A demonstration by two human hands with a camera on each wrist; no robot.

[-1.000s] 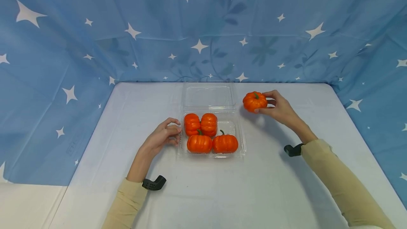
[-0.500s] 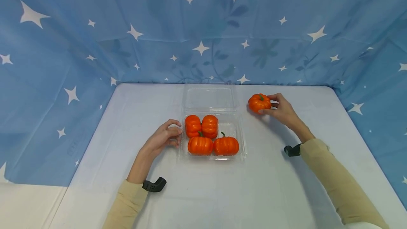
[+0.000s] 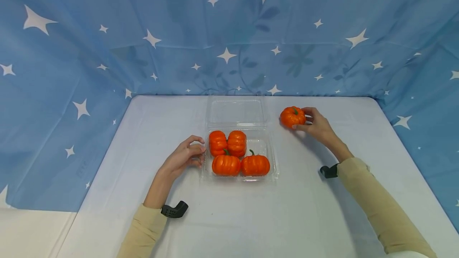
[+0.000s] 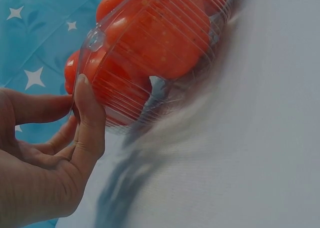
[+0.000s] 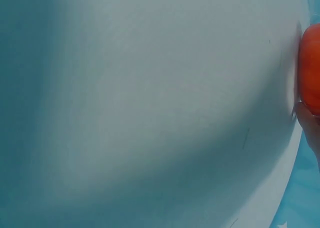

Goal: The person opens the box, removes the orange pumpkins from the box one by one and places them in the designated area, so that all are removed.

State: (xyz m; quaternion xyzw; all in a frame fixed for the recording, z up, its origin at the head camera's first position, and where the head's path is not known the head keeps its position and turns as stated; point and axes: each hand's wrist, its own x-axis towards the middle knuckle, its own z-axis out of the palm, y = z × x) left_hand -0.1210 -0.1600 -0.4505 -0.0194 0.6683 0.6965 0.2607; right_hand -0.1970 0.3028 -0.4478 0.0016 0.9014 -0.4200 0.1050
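A transparent plastic clamshell box [image 3: 263, 140] lies mid-table, its lid [image 3: 236, 111] folded back flat behind it. Several small orange toy pumpkins [image 3: 226, 165] with green stems fill most of the tray, leaving a gap at its back right. At the box's left side, my left hand [image 3: 183, 156] pinches the rim [image 4: 82, 63] between thumb and finger, as the left wrist view shows. My right hand [image 3: 319, 126] holds another orange pumpkin [image 3: 292, 117] from its right side, down at the tabletop right of the lid. Only a thumb [image 5: 311, 128] and part of that pumpkin appear in the right wrist view.
A white cloth covers the table [image 3: 233, 218]. Behind and on both sides hangs a blue curtain [image 3: 172, 67] with white stars, meeting the table's back edge. White tabletop extends left, right and in front of the box.
The pumpkin in my right hand has moved slightly right and down to the tabletop, its stem tipping right. My left hand has stayed at the box, which has not moved on the table.
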